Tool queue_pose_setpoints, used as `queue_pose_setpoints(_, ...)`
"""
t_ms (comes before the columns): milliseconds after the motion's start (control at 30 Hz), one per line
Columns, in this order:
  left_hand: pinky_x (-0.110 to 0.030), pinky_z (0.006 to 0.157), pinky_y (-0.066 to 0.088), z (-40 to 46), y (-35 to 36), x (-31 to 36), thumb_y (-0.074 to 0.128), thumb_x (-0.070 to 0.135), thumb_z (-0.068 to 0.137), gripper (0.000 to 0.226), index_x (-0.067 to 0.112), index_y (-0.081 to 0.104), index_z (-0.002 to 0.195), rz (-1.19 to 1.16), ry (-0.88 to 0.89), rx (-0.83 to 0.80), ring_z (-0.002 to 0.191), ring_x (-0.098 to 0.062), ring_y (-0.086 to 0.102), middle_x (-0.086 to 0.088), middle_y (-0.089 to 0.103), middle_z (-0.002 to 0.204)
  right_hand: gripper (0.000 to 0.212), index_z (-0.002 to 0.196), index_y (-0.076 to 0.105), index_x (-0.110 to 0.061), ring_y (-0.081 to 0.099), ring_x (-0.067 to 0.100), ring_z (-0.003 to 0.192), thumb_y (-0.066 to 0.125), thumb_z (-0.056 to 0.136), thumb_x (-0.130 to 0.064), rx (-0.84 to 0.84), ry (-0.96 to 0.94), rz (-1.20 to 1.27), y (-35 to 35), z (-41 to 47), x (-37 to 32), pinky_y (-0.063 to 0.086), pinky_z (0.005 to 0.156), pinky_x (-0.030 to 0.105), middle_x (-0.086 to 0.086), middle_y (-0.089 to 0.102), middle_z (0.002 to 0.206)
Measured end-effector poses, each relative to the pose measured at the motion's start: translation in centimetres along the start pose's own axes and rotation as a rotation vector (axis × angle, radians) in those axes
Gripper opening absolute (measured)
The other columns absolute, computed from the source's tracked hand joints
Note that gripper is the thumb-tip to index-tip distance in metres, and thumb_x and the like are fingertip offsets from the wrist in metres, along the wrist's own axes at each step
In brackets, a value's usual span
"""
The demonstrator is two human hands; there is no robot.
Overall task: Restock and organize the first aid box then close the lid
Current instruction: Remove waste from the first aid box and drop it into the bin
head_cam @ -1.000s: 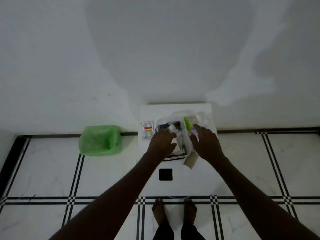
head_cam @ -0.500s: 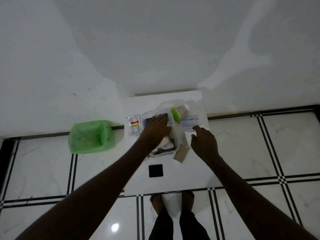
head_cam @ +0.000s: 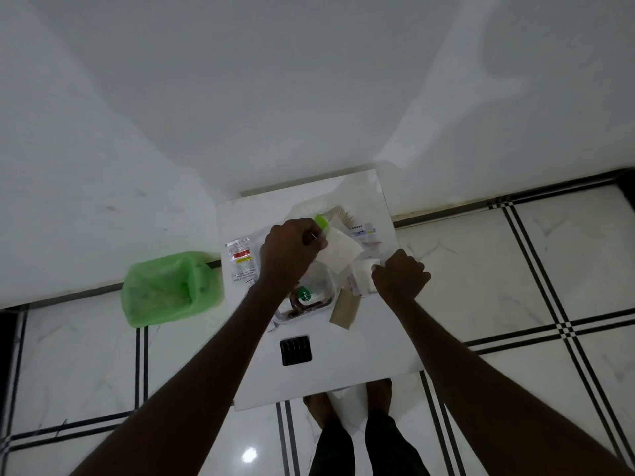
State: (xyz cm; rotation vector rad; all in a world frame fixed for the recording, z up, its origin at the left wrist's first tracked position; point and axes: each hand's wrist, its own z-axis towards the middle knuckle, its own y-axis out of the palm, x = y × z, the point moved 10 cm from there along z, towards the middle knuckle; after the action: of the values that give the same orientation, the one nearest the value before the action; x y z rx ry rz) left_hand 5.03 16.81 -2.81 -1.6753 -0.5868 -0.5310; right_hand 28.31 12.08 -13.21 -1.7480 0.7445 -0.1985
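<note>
The clear plastic first aid box (head_cam: 328, 305) stands open on a small white table (head_cam: 357, 365). A brown bottle with a green-and-white label (head_cam: 307, 298) lies inside it. Above the box, my left hand (head_cam: 290, 254) is closed on a flat white packet (head_cam: 340, 252). Right of the box, my right hand (head_cam: 400, 278) is closed on a white gauze-like pad (head_cam: 364, 278). A green-capped container of swabs (head_cam: 335, 219) lies behind the box, beside some paper packets (head_cam: 364, 231).
A printed sachet (head_cam: 242, 261) lies left of the box. A tan card (head_cam: 345, 309) and a small black item (head_cam: 296, 350) lie near the table's front. A green-lined bin (head_cam: 170, 290) stands on the floor to the left. The wall is close behind.
My left hand came up out of the box holding the white packet. My right hand closed on the white pad beside the box. The brown bottle is now uncovered.
</note>
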Motion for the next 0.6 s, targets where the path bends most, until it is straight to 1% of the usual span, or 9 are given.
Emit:
queue_pose_setpoints(67, -0.043, 0.075, 0.061, 0.0, 0.2, -0.6, 0.075, 0.027, 0.084, 0.012, 0.017, 0.074, 0.089, -0.032, -0.046, 0.007, 0.066, -0.017, 0.073, -0.001, 0.077, 0.077, 0.029, 0.095, 0.062, 0.001, 0.064, 0.037, 0.092, 0.067, 0.077, -0.021, 0.005, 0.003, 0.04, 0.1, 0.2, 0.0, 0.044, 0.082, 0.039, 0.02, 0.069, 0.095)
queue_pose_setpoints(133, -0.039, 0.075, 0.061, 0.0, 0.1, -0.7, 0.076, 0.024, 0.084, 0.012, 0.013, 0.075, 0.089, -0.054, -0.061, 0.025, 0.065, -0.016, 0.073, -0.003, 0.077, 0.075, 0.025, 0.091, 0.064, 0.001, 0.066, 0.038, 0.089, 0.066, 0.075, -0.018, 0.006, 0.02, 0.088, 0.0, 0.3, 0.3, 0.047, 0.08, 0.039, 0.019, 0.07, 0.091)
queue_pose_setpoints(267, -0.029, 0.074, 0.059, -0.6, -0.6, -0.5, 0.075, 0.02, 0.085, 0.013, 0.009, 0.074, 0.092, -0.093, -0.096, 0.043, 0.064, -0.014, 0.073, -0.005, 0.078, 0.078, 0.027, 0.094, 0.066, 0.0, 0.07, 0.037, 0.088, 0.07, 0.078, -0.021, 0.018, 0.028, 0.15, -1.4, 0.0, 0.4, 0.053, 0.081, 0.041, 0.018, 0.072, 0.091)
queue_pose_setpoints(300, -0.025, 0.071, 0.058, -0.8, -0.8, -0.4, 0.075, 0.02, 0.085, 0.013, 0.009, 0.074, 0.092, -0.102, -0.105, 0.046, 0.063, -0.013, 0.072, -0.005, 0.077, 0.078, 0.026, 0.094, 0.066, 0.0, 0.07, 0.038, 0.088, 0.071, 0.078, -0.021, 0.025, 0.021, 0.157, -1.9, -0.1, 0.4, 0.054, 0.081, 0.042, 0.018, 0.072, 0.092)
queue_pose_setpoints(400, -0.005, 0.057, 0.048, -1.7, -1.3, -0.4, 0.074, 0.016, 0.086, 0.012, 0.007, 0.074, 0.094, -0.143, -0.143, 0.061, 0.057, -0.008, 0.068, -0.004, 0.075, 0.077, 0.027, 0.091, 0.067, -0.003, 0.071, 0.037, 0.087, 0.074, 0.078, -0.026, 0.038, 0.002, 0.185, -3.4, -0.4, 0.3, 0.056, 0.082, 0.046, 0.016, 0.073, 0.088)
queue_pose_setpoints(433, -0.004, 0.054, 0.047, -2.1, -1.7, -0.6, 0.073, 0.014, 0.087, 0.011, 0.006, 0.074, 0.095, -0.185, -0.167, 0.073, 0.055, -0.006, 0.067, -0.004, 0.075, 0.077, 0.026, 0.088, 0.067, -0.005, 0.071, 0.035, 0.084, 0.074, 0.078, -0.028, 0.044, -0.014, 0.214, -4.1, -0.7, 0.1, 0.056, 0.081, 0.046, 0.014, 0.074, 0.086)
queue_pose_setpoints(500, -0.007, 0.052, 0.048, -3.2, -2.6, -1.2, 0.07, 0.008, 0.088, 0.008, 0.005, 0.075, 0.093, -0.28, -0.224, 0.103, 0.051, -0.001, 0.065, -0.004, 0.075, 0.074, 0.022, 0.082, 0.066, -0.006, 0.07, 0.031, 0.076, 0.073, 0.08, -0.027, 0.084, -0.064, 0.293, -6.5, -1.7, -0.9, 0.056, 0.079, 0.045, 0.009, 0.071, 0.079)
queue_pose_setpoints(533, -0.009, 0.052, 0.048, -3.9, -3.2, -1.5, 0.069, 0.006, 0.087, 0.007, 0.005, 0.074, 0.091, -0.32, -0.246, 0.124, 0.049, 0.002, 0.064, -0.001, 0.073, 0.071, 0.021, 0.08, 0.065, -0.007, 0.067, 0.028, 0.072, 0.073, 0.081, -0.026, 0.116, -0.098, 0.334, -7.9, -2.4, -1.6, 0.055, 0.078, 0.043, 0.006, 0.069, 0.076)
queue_pose_setpoints(600, -0.006, 0.049, 0.044, -5.2, -4.5, -2.1, 0.068, 0.003, 0.087, 0.006, 0.004, 0.074, 0.087, -0.369, -0.275, 0.156, 0.046, 0.009, 0.061, 0.007, 0.068, 0.066, 0.019, 0.078, 0.063, -0.007, 0.056, 0.021, 0.065, 0.072, 0.082, -0.023, 0.175, -0.185, 0.394, -10.6, -4.0, -3.5, 0.049, 0.072, 0.034, 0.0, 0.059, 0.07)
